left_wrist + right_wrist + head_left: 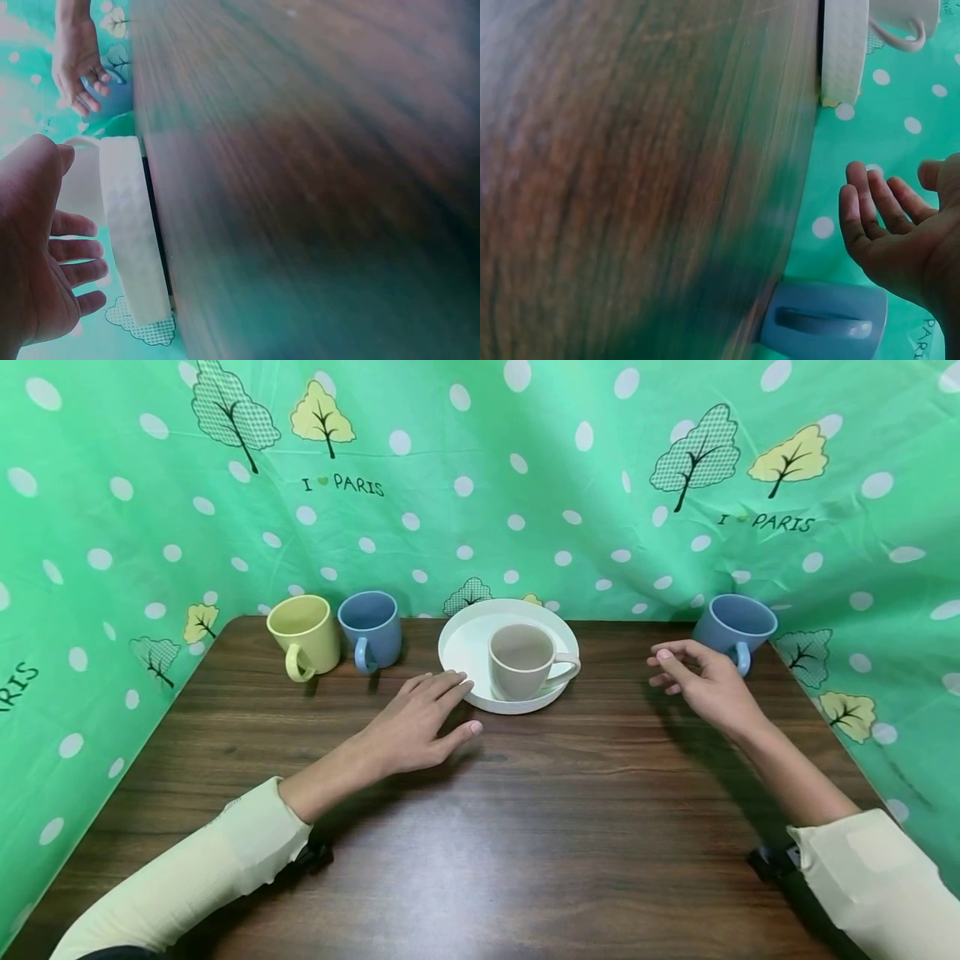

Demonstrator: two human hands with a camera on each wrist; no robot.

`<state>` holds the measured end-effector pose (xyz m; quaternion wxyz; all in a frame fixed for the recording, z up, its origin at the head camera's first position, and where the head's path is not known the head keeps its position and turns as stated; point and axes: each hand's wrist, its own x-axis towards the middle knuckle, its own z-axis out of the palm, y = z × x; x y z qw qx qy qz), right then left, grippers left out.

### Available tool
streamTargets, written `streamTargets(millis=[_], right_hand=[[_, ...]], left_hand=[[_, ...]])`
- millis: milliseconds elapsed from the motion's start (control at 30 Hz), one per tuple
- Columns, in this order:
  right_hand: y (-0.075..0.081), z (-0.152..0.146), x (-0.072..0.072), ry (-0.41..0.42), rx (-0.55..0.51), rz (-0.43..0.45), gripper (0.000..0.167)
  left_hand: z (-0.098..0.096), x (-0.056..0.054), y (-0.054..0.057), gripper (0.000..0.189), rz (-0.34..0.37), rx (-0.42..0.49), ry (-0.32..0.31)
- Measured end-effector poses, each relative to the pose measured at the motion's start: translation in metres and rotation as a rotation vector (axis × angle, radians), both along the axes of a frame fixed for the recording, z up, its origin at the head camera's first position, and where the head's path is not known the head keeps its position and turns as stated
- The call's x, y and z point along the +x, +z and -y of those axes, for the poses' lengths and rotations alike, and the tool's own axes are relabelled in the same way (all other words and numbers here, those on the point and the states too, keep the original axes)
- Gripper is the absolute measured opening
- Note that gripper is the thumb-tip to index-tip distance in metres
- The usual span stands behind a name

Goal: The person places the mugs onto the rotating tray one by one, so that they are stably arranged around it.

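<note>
A beige mug (517, 664) stands upright on a round white tray (462, 643) at the back middle of the table, its handle towards the right. My left hand (420, 722) is at the tray's near left edge, fingers stretched out and thumb apart, holding nothing. In the left wrist view the left hand (45, 255) shows spread fingers beside the tray's wall (127, 225). My right hand (712, 685) hovers by the blue mug (735, 620) at the back right, fingers loosely bent. The right wrist view shows the right hand (907, 225) with nothing in it, above the blue mug (825, 322).
A yellow mug (306, 635) and a second blue mug (371, 631) stand side by side at the back left, handles facing me. Behind the dark wooden table (480, 852) hangs a green dotted curtain (510, 485), which also runs along both sides.
</note>
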<state>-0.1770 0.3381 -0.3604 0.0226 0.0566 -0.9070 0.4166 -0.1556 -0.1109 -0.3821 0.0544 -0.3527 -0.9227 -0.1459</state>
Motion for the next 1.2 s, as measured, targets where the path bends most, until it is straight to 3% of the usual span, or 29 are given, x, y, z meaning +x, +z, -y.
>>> streamTargets(millis=[900,1200], right_hand=[[0.000,-0.023,0.006,-0.049,-0.037,-0.032,0.047],[0.002,-0.031,0.009,-0.051,-0.100,-0.045,0.023]], left_hand=[[-0.010,0.017,0.003,0.075,-0.004,-0.078,-0.041],[-0.013,0.020,0.002,0.076,0.015,-0.090,-0.043]])
